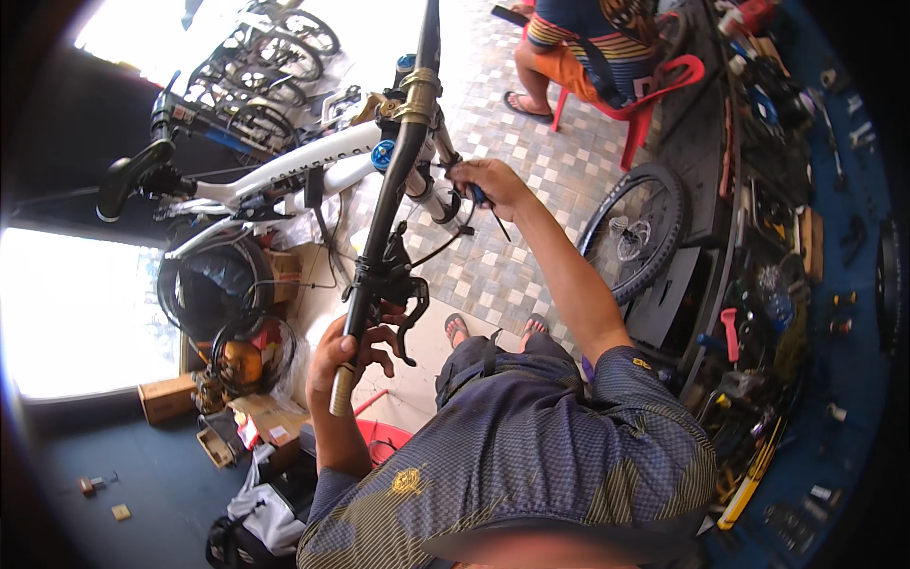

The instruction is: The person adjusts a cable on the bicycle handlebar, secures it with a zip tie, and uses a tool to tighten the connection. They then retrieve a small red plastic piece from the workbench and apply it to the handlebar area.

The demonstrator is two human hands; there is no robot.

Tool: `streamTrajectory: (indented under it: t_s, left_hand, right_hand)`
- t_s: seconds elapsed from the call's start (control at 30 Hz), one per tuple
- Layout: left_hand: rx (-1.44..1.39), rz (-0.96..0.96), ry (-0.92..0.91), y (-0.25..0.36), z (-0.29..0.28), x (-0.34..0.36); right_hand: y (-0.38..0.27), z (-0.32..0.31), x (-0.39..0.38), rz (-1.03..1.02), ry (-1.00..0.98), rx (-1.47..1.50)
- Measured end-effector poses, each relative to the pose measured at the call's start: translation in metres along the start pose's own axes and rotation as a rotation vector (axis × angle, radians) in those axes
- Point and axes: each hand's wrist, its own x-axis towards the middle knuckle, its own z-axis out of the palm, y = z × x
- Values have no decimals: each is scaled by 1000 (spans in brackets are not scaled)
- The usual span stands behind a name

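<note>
My left grip (334, 358) is grasping the black handlebar (383, 213) near its lower end, left of the frame's centre, with my thumb lying along the bar and my fingers curling around its far side, just below the brake lever (415, 318). My right grip (488, 185) is clenching around a small blue tool (477, 195) at the upper centre; a thin dark rod (502, 226) is slanting down beside it, and I cannot tell whether the two are joined. That grip is sitting close to the front fork (434, 201).

The white bicycle (284, 161) is stretching from the upper centre toward the left, its saddle (133, 180) pointing down at the left edge. Other bikes (275, 66) are standing in the upper left. A loose wheel (626, 242) is leaning right of centre, by the dark surface (697, 180). At the upper right, another person (592, 52) is sitting on a red chair (654, 102). Tools (758, 332) are crowding the right side, and a cardboard box (168, 398) is resting in the lower left.
</note>
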Motion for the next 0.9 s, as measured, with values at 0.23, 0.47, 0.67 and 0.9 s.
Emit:
streamTrajectory:
  t_s: [0.23,0.47,0.67,0.9]
  left_hand:
    - [63,136,122,-15,16,-7]
    - [238,135,273,-3,51,2]
    - [269,159,294,0,47,1]
    - [221,169,274,-5,41,3]
  right_hand:
    - [-23,-13,14,-9,-60,-53]
    - [-20,-10,35,-128,-147,-466]
    - [-36,5,74,-195,-282,-756]
    - [-38,8,79,-78,-256,-564]
